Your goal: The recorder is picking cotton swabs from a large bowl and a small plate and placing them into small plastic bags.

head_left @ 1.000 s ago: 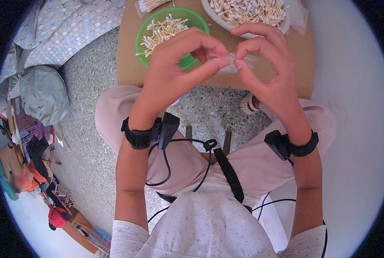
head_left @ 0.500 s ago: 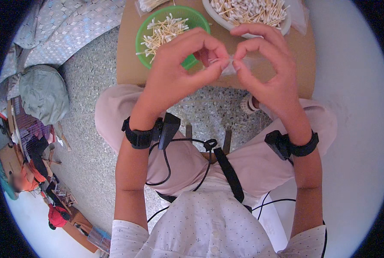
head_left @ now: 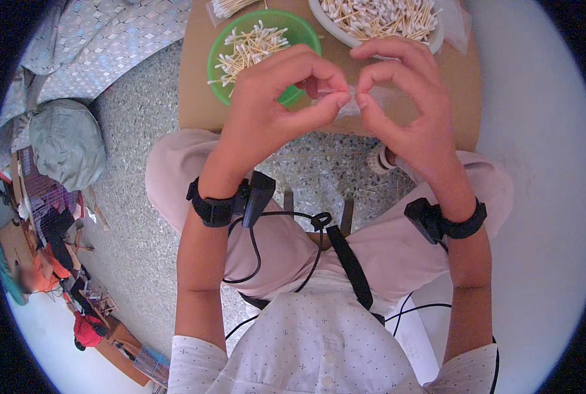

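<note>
My left hand (head_left: 272,102) and my right hand (head_left: 416,105) meet above the near edge of a brown table (head_left: 198,98). Thumb and forefinger of each are pinched on a small clear plastic bag (head_left: 350,108), fingertips almost touching. The bag is thin and partly hidden by the fingers; its contents, if any, cannot be made out. Beyond my left hand stands a green basket (head_left: 211,65) with loose cotton swabs (head_left: 250,49) in it. A white bowl (head_left: 337,33) heaped with more cotton swabs sits beyond my right hand.
At the table's far left lies a bundle of swabs (head_left: 230,6) in clear plastic. Another clear plastic bag (head_left: 461,29) rests right of the bowl. A grey-green sack (head_left: 66,141) stands on the speckled floor to the left. A pale wall (head_left: 536,164) rises on the right.
Both hands keep their pinch on the plastic bag and have hardly moved. The left fingers have shifted very slightly. The basket and bowl stay where they were.
</note>
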The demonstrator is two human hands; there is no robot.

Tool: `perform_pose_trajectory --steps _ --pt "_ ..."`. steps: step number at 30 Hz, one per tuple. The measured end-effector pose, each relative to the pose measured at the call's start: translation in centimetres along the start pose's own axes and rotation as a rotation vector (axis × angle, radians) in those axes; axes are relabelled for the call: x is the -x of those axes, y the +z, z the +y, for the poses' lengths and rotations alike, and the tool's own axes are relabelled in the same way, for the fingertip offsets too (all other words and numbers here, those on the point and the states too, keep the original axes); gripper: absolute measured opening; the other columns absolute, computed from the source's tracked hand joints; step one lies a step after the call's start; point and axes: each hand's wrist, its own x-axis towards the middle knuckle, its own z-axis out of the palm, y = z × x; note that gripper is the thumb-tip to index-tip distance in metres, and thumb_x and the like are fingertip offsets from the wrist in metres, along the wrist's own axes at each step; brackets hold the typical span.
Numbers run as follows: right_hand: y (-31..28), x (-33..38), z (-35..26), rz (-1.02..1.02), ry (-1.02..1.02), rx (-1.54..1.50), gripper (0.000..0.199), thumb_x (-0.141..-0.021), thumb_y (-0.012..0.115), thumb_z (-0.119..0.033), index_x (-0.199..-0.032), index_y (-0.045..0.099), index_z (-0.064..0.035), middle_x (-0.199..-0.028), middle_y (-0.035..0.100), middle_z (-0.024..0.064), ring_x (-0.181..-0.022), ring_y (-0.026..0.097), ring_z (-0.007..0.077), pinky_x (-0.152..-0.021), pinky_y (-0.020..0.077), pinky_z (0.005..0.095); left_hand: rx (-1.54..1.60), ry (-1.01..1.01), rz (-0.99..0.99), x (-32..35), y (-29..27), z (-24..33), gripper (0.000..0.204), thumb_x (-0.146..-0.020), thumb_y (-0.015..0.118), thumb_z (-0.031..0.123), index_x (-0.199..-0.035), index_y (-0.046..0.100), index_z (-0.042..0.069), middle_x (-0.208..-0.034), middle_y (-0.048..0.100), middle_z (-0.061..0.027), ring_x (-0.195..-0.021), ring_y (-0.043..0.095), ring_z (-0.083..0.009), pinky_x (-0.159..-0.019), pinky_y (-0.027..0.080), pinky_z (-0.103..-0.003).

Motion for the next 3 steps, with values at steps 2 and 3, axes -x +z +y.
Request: perform_pose_trajectory --steps 2,3 --pt "-0.04 0.04 0.04 -0.013 -0.013 0.02 0.014 -0.07 0.071 -0.011 -0.081 0.063 -0.0116 -0.107 0.064 0.0028 -0.106 0.056 0.0262 -0.096 0.0411 0.0402 -0.022 0.009 -0.005 0.06 -0.1 -0.03 0.011 -0.078 0.072 0.007 -0.087 0.067 0.003 -0.079 0.06 -0.0032 -0.072 0.059 -0.0123 -0.065 0.048 -0.024" --pt "-0.11 0.03 0.04 -0.014 -0.017 0.023 0.013 -0.071 0.071 -0.012 -0.081 0.063 -0.0117 -0.107 0.064 0.0028 -0.106 0.056 0.0259 -0.096 0.041 0.0402 -0.044 0.019 -0.01 0.06 -0.17 -0.04 0.011 -0.078 0.072 0.007 -0.087 0.067 0.004 -0.081 0.061 -0.0035 -0.073 0.06 -0.0127 -0.066 0.049 -0.024"
